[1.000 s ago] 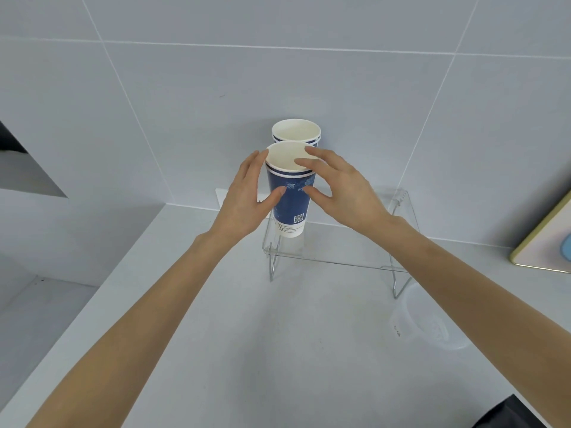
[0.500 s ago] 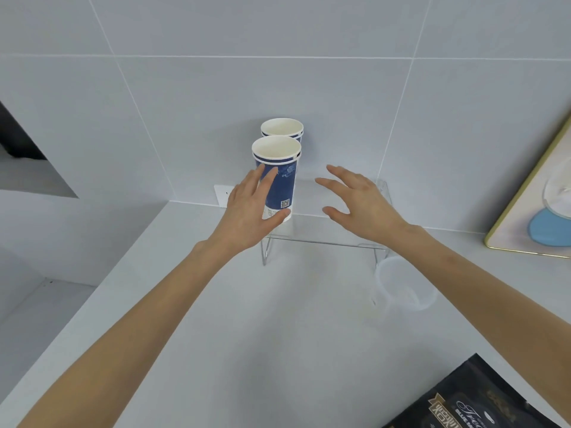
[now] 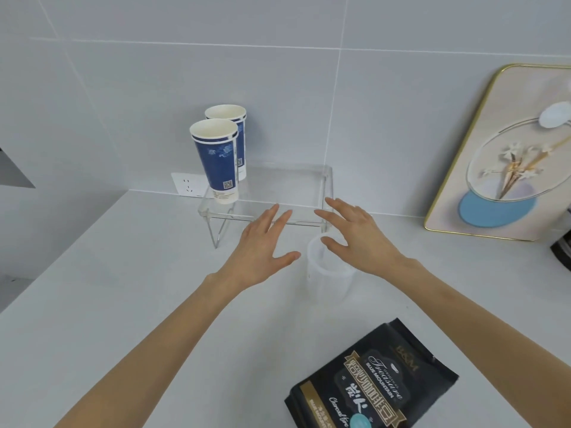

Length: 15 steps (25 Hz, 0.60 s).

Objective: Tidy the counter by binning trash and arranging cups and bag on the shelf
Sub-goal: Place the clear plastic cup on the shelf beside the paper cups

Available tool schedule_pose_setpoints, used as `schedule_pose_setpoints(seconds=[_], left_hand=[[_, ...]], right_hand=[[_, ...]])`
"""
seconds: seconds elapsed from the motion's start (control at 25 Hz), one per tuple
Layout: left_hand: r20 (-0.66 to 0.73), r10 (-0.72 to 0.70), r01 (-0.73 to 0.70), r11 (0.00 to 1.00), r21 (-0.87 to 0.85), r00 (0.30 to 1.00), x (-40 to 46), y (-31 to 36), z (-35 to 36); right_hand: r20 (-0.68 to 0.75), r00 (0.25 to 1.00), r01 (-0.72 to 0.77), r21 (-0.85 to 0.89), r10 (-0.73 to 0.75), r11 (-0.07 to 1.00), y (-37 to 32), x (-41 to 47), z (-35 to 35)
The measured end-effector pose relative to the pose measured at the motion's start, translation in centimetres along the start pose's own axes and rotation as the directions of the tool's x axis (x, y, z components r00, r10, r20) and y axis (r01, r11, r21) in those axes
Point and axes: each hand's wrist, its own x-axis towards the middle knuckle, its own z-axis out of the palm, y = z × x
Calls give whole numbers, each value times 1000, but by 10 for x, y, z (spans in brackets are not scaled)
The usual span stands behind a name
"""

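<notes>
Two blue-and-white paper cups stand upright on the left end of a clear acrylic shelf [image 3: 290, 193]: the front cup [image 3: 217, 162] and the rear cup [image 3: 232, 134] close behind it. A translucent plastic cup [image 3: 329, 279] stands on the counter just in front of the shelf's right leg. My left hand [image 3: 262, 251] hovers open to its left, fingers spread. My right hand [image 3: 360, 239] is open above its rim and hides part of it. Neither hand holds anything. A black coffee bag [image 3: 374, 381] lies flat on the counter near the front right.
A gold-framed picture [image 3: 500, 156] leans on the tiled wall at the right, with a dark appliance [image 3: 562, 251] at the frame's edge. A wall socket [image 3: 188, 185] sits behind the shelf's left end. The white counter [image 3: 123, 304] drops off along its left edge.
Both hands have let go of the front paper cup, which now stands on the shelf, and moved right and down toward the plastic cup. The view has shifted right, showing the bag.
</notes>
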Motion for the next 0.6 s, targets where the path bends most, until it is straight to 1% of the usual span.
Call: schedule_pose_setpoints(seconds=[0.28,0.4,0.52,0.6], left_hand=[[105,16,-20,999,31,994,6,17,53],[118,-46,47,999,-2,992,10,19,69],[118,-69,77,995,-63,991,10,21,76],[81,-80,87,992,-93,994,7,21,76]], right_hand=[[97,995,-9,19,8,1000,31,-25,20],[162,987,0,7,-1,1000,39,-33,29],[222,975,2,-21,3,1000,47,-40,37],[209,978,-17,3,16,1000,49,-43,40]])
